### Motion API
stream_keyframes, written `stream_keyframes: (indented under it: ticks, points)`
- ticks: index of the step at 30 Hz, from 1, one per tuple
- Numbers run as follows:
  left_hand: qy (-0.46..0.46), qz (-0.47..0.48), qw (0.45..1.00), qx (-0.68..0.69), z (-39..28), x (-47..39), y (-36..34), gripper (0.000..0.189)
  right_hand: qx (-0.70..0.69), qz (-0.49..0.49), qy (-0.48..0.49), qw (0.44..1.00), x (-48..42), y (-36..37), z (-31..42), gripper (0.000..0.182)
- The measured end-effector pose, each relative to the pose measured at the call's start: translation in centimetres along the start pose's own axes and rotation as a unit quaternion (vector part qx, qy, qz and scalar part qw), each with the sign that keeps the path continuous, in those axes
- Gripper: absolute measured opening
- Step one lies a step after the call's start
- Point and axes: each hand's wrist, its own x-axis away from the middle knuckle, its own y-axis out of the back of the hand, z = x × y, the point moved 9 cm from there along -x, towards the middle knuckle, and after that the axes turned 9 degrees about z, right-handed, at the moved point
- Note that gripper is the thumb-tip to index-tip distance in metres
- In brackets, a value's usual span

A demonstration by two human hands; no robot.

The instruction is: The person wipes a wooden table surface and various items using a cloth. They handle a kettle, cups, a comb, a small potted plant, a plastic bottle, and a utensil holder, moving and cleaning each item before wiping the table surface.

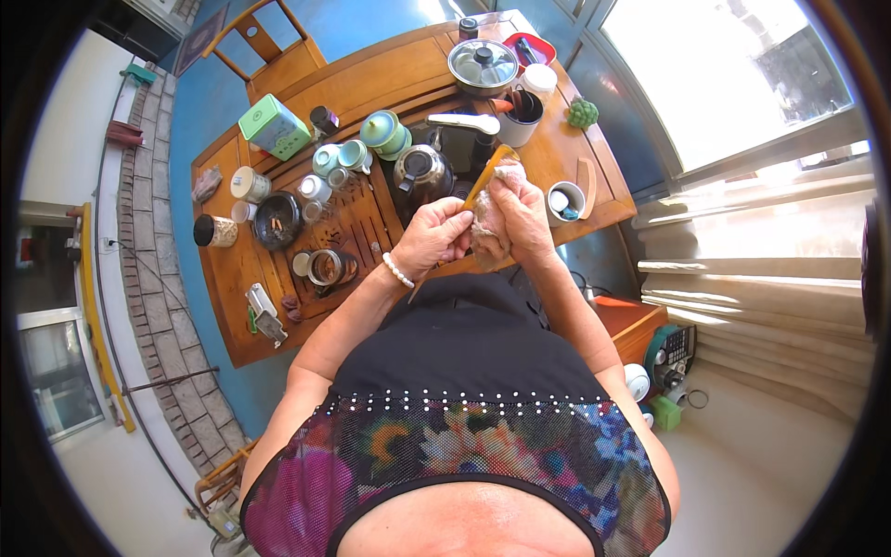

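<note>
My left hand [433, 235], with a white bead bracelet on its wrist, pinches the lower end of a slim amber-yellow piece [485, 179] that looks like a comb. In my right hand [523, 217] a crumpled, pale pink cloth [490, 233] is bunched against that piece. The cloth and fingers hide part of it, so its exact kind cannot be told. Both hands are close together above the near edge of a wooden tea table [390, 66]. Just beyond them stands a steel kettle [422, 170] with a black lid. A curved pale comb [587, 188] lies right of my right hand.
A white mug [565, 202] sits near the table's right edge. Farther back are a glass-lidded pot [482, 66] and a green lidded jar [385, 134]. To the left stand a green tin [275, 127], a black ashtray [278, 220] and an open glass jar [330, 267].
</note>
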Motion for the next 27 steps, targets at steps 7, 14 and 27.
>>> stream_keyframes:
  ticks: [7, 14, 27]
  points:
    - [-0.001, -0.037, 0.997, 0.070, -0.1, 0.5, 1.0, 0.021, 0.044, -0.033, 0.024, 0.998, -0.1, 3.5, 0.1, 0.026]
    - [-0.017, -0.081, 0.994, 0.072, 0.1, -0.2, 0.9, 0.020, 0.497, -0.040, 0.246, 0.831, 1.9, -4.5, 5.7, 0.054]
    - [-0.050, -0.092, 0.994, 0.005, -0.3, -0.4, 0.0, 0.016, 0.652, -0.055, 0.344, 0.674, -0.1, -3.4, 3.9, 0.019]
